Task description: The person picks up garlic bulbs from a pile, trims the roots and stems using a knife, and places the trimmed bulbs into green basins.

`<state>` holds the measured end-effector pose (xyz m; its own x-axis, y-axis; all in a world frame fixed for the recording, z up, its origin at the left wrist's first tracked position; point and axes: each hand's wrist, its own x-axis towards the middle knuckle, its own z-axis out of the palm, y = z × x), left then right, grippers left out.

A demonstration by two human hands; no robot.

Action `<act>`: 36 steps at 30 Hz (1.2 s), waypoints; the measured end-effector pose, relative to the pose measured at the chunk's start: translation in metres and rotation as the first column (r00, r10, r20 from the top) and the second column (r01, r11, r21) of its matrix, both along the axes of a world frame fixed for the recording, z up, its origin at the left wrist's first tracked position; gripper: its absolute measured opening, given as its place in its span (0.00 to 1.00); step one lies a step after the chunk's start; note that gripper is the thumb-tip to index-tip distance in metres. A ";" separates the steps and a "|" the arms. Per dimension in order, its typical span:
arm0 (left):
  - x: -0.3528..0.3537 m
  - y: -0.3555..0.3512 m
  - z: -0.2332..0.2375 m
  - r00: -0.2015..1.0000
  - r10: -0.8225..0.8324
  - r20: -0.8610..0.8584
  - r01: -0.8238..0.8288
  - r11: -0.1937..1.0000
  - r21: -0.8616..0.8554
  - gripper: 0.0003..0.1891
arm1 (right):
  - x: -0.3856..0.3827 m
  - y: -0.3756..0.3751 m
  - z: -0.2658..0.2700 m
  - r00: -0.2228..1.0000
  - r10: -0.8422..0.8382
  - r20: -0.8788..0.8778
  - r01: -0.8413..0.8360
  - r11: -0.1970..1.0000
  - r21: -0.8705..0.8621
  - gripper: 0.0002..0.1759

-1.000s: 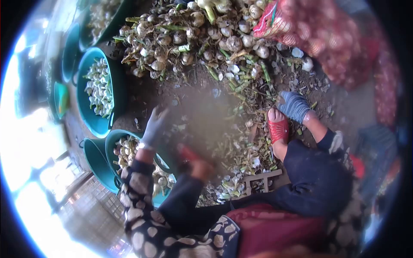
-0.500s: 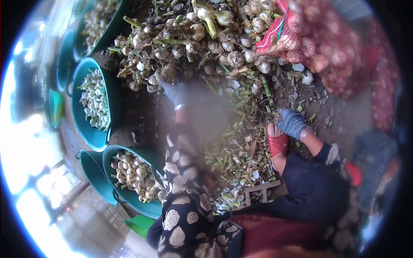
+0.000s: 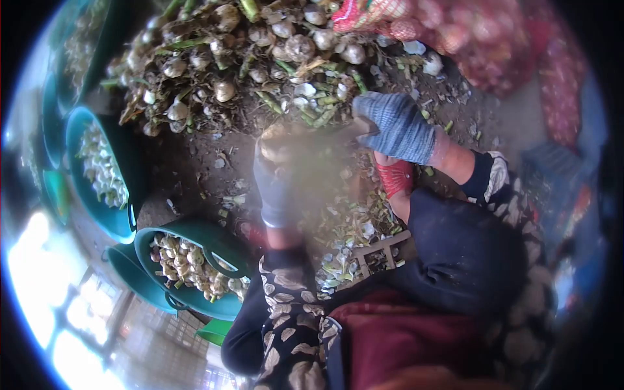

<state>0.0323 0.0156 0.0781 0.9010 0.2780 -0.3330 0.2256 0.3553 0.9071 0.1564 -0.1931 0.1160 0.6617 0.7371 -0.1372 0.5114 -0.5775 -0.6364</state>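
Observation:
Gloved in grey, my left hand [image 3: 270, 188] is closed around a garlic bulb [image 3: 275, 140], partly blurred by a hazy smudge in the middle of the view. My right hand [image 3: 398, 127], in a blue-grey knit glove, grips a knife [image 3: 338, 133] whose dull blade points left toward that bulb. The blade's tip fades into the haze near the garlic. Just beyond both hands lies a heap of untrimmed garlic [image 3: 221, 65] with dry leaves and stalks. Under them the ground is strewn with cut stalks and peelings [image 3: 344, 253].
Teal tubs stand at left, one with whitish trimmed garlic [image 3: 104, 166], a nearer one with browner bulbs [image 3: 185, 260]. A red mesh sack [image 3: 481, 45] of bulbs lies upper right. My foot in a red sandal [image 3: 395, 177] and a wooden frame [image 3: 383, 252] are close by.
My left hand has drawn back from the heap with a garlic bulb. My right hand has risen from beside the foot and moved left, bringing the knife toward the bulb. The view has shifted.

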 end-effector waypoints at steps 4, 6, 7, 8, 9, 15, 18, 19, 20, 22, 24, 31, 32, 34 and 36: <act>-0.009 -0.014 0.010 0.989 -0.146 -0.022 0.147 0.981 0.124 0.38 | 0.000 0.010 0.020 0.978 0.117 0.171 -0.125 0.991 0.037 0.14; -0.008 -0.022 0.009 0.982 -0.188 -0.017 0.187 0.958 0.215 0.36 | -0.007 0.010 0.021 0.971 0.142 0.192 -0.146 0.989 0.004 0.14; -0.007 -0.024 0.008 0.978 -0.206 -0.011 0.201 0.942 0.268 0.34 | -0.010 0.009 0.022 0.969 0.163 0.188 -0.161 0.987 -0.025 0.13; -0.007 -0.025 0.006 0.973 -0.229 -0.008 0.219 0.921 0.322 0.33 | -0.014 0.007 0.021 0.965 0.159 0.211 -0.155 0.987 -0.034 0.14; -0.006 -0.025 0.004 0.969 -0.248 0.000 0.230 0.898 0.376 0.32 | -0.015 0.007 0.020 0.964 0.167 0.209 -0.158 0.986 -0.057 0.14; -0.002 -0.025 -0.002 0.940 -0.341 0.029 0.228 0.686 0.691 0.24 | -0.013 0.005 0.022 0.962 0.177 0.209 -0.159 0.982 -0.099 0.15; -0.004 -0.028 0.005 0.967 -0.254 -0.018 0.191 0.678 0.710 0.20 | -0.017 0.004 0.012 0.974 0.149 0.170 -0.145 0.989 -0.037 0.16; -0.003 -0.030 0.009 0.979 -0.196 -0.046 0.174 0.706 0.686 0.19 | -0.019 0.004 0.008 0.974 0.142 0.174 -0.142 0.990 -0.011 0.16; -0.003 -0.034 0.016 0.988 -0.095 -0.120 0.147 0.800 0.582 0.19 | -0.022 0.003 0.005 0.976 0.132 0.174 -0.137 0.990 0.017 0.16; -0.007 -0.045 0.022 0.986 0.019 -0.164 0.049 0.915 0.400 0.21 | -0.024 0.001 -0.003 0.977 0.110 0.183 -0.122 0.991 0.054 0.17; -0.020 -0.059 0.028 0.993 0.065 -0.101 -0.040 0.971 0.235 0.25 | -0.027 -0.003 -0.012 0.979 0.083 0.188 -0.098 0.993 0.069 0.17; -0.049 -0.044 0.040 0.996 0.084 0.004 -0.082 0.979 -0.189 0.29 | -0.018 -0.067 -0.079 0.900 -0.405 0.162 0.418 0.907 -0.054 0.11; -0.052 -0.044 0.037 0.994 0.104 -0.022 -0.106 0.971 -0.213 0.30 | -0.019 -0.064 -0.065 0.911 -0.410 0.032 0.411 0.905 -0.112 0.12; -0.037 -0.032 0.031 0.966 -0.153 0.208 0.203 0.948 -0.245 0.36 | -0.014 -0.060 -0.057 0.924 -0.376 0.076 0.382 0.919 -0.101 0.13; -0.019 -0.049 0.070 0.987 -0.163 0.000 0.154 0.929 -0.335 0.29 | -0.025 -0.055 -0.055 0.902 -0.433 -0.004 0.433 0.901 0.012 0.13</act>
<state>0.0133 -0.0333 0.1480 0.9136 0.0010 -0.4067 0.3269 0.5933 0.7356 0.1318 -0.2484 0.0607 0.9157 0.3799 -0.1312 0.2120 -0.7338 -0.6454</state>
